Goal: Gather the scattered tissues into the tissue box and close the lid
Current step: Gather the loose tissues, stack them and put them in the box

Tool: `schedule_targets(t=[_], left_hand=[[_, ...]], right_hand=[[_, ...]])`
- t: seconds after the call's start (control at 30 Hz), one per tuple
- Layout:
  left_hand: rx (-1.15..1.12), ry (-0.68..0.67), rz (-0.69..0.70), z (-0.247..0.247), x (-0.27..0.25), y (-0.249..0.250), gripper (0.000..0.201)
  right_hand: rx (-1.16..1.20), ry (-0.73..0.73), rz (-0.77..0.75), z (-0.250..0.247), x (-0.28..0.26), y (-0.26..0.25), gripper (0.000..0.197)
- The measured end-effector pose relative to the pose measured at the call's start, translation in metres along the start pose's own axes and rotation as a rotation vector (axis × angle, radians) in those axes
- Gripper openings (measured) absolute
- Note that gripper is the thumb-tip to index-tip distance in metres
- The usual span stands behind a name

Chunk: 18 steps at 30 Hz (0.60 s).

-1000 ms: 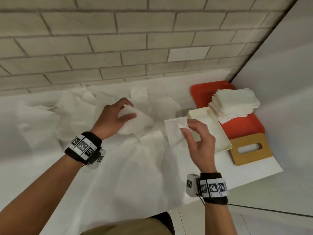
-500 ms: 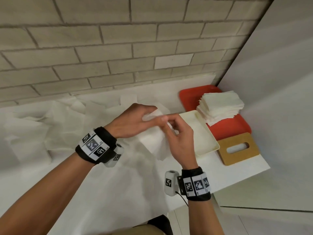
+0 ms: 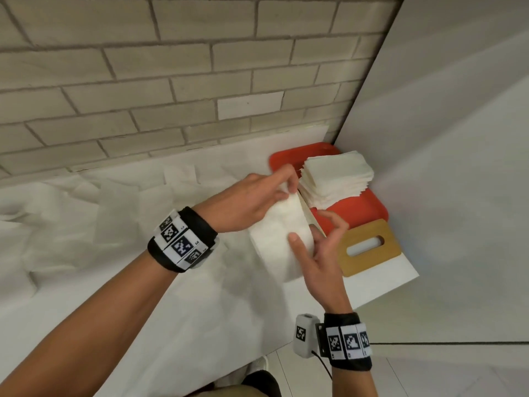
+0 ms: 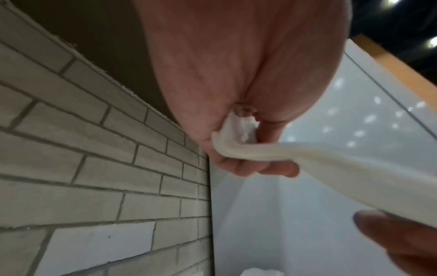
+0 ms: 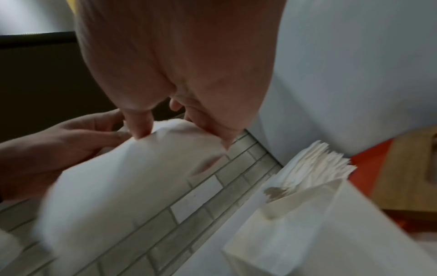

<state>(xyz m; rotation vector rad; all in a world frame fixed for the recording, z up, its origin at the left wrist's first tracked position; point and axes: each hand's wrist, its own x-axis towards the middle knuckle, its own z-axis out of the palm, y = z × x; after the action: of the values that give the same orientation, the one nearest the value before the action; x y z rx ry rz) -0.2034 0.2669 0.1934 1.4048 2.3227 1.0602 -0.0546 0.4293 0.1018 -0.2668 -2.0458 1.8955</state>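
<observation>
A folded white tissue (image 3: 279,239) hangs in the air between both hands, just in front of the cream tissue box (image 5: 307,224). My left hand (image 3: 288,183) pinches its far end, and the left wrist view shows the pinched tissue (image 4: 238,130). My right hand (image 3: 313,233) holds its near end with the thumb on top, and its fingers (image 5: 139,125) pinch the edge. From the head view the box is mostly hidden behind the tissue. The wooden lid (image 3: 367,247) with a slot lies flat to the right of the box.
A red tray (image 3: 360,209) in the back right corner carries a stack of folded tissues (image 3: 336,179). Several loose tissues (image 3: 86,213) lie spread over the white table to the left. A brick wall runs behind and a grey wall stands on the right.
The two hands came together on one tissue, lifted it and carried it right toward the box. It is now folded into a long strip held at both ends.
</observation>
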Motion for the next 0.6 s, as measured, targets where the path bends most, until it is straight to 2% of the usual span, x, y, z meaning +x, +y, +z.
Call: schedule_targets(t=[0.1, 0.13, 0.23, 0.3, 0.4, 0.47, 0.53, 0.6], left_hand=[[0.048, 0.204, -0.034, 0.011, 0.015, -0.012, 0.037], [0.044, 0.282, -0.047, 0.016, 0.015, -0.018, 0.04], [0.025, 0.424, -0.091, 0.033, 0.002, -0.049, 0.025], [0.065, 0.381, -0.183, 0.046, -0.017, -0.078, 0.016], [0.099, 0.248, -0.344, 0.061, -0.058, -0.117, 0.009], [0.116, 0.195, -0.426, 0.067, -0.089, -0.139, 0.013], [0.106, 0.148, -0.523, 0.069, -0.119, -0.157, 0.021], [0.085, 0.071, -0.572, 0.074, -0.144, -0.168, 0.016]], right_hand=[[-0.184, 0.082, -0.087, -0.027, 0.011, 0.007, 0.027], [-0.249, 0.098, -0.095, -0.033, 0.019, 0.01, 0.017], [-0.455, 0.101, -0.036, -0.042, 0.055, 0.035, 0.009], [-0.699, 0.027, 0.09, -0.042, 0.079, 0.06, 0.012], [-0.916, -0.2, 0.375, -0.031, 0.092, 0.084, 0.026], [-1.037, -0.328, 0.46, -0.024, 0.093, 0.086, 0.037], [-1.084, -0.327, 0.501, -0.018, 0.092, 0.083, 0.043], [-1.131, -0.243, 0.495, -0.014, 0.086, 0.078, 0.047]])
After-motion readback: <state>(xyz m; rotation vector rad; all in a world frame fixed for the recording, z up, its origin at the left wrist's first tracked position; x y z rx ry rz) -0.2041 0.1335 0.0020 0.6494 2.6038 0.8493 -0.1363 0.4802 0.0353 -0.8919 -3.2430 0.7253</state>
